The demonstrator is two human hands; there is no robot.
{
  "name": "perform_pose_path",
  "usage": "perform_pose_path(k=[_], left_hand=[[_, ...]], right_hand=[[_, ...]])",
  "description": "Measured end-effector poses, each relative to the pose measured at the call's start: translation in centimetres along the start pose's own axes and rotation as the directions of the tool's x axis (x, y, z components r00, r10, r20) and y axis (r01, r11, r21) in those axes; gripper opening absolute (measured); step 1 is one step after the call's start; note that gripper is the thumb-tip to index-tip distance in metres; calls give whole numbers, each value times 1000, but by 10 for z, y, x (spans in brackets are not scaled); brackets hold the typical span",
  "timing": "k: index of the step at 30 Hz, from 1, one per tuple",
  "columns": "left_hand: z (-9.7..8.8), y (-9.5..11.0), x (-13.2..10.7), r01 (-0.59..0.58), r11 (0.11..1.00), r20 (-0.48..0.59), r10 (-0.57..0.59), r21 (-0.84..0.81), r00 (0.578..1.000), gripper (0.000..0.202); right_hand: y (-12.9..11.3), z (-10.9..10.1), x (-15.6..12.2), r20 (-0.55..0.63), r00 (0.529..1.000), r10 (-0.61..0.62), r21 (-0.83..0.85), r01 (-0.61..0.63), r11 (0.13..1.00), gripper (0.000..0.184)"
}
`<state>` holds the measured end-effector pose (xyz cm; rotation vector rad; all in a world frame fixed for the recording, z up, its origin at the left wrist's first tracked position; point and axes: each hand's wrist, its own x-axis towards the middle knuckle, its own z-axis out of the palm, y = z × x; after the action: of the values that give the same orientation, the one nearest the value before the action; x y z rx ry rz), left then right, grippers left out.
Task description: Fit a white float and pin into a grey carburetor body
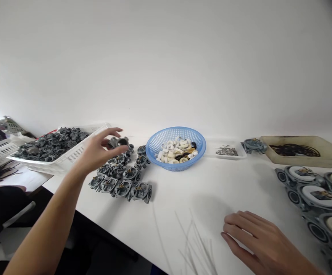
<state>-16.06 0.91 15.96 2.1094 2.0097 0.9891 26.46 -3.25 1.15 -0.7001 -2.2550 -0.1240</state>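
My left hand (99, 149) reaches out over a cluster of grey metal carburetor bodies (122, 178) on the white table. Its fingers curl around one grey body (118, 142), held just above the cluster. My right hand (253, 236) lies flat on the table near the front edge with its fingers stretched out and nothing in it. Thin metal wires (193, 241) lie on the table just left of that hand.
A blue basket (175, 148) of white and tan rings stands mid-table. A white crate (57, 149) of grey castings sits at left. Behind are a small clear tray of pins (226, 150), a beige tray (303, 150) and assembled carburetors (315, 193) at right.
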Motion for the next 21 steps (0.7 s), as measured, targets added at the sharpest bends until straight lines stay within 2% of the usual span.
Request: perform_pose_path(k=[2, 4, 5, 6, 8, 10, 12, 14, 17, 21], left_hand=[[27, 37, -21, -54, 952, 118, 93, -302, 989, 56], [71, 70, -46, 7, 845, 232, 139, -535, 963, 49], [95, 84, -58, 43, 788, 277, 164, -614, 947, 50], [119, 97, -68, 79, 728, 298, 177, -681, 938, 51], [162, 116, -82, 155, 662, 349, 170, -733, 922, 51], [192, 128, -88, 223, 617, 414, 185, -755, 891, 51], [210, 132, -89, 317, 564, 478, 160, -762, 864, 51], [220, 131, -89, 384, 519, 521, 145, -764, 841, 51], [229, 125, -92, 408, 499, 541, 153, -764, 827, 47], [231, 116, -99, 404, 511, 560, 193, -758, 806, 44]], right_hand=[[4, 0, -5, 23, 999, -44, 9, 44, 999, 16], [8, 1, -10, 6, 1000, -31, -23, 31, 999, 17], [9, 2, -13, -2, 1000, -4, -42, 4, 999, 23], [10, 3, -14, -1, 1000, 31, -54, -31, 998, 33], [12, 6, -17, 24, 993, 115, -64, -114, 991, 50], [14, 9, -18, 65, 978, 197, -61, -193, 979, 56], [16, 13, -17, 81, 965, 250, -48, -247, 968, 49], [19, 16, -18, 89, 957, 277, -28, -275, 961, 41], [23, 19, -19, 122, 950, 288, -16, -288, 957, 40], [22, 19, -19, 212, 933, 292, 12, -301, 953, 44]])
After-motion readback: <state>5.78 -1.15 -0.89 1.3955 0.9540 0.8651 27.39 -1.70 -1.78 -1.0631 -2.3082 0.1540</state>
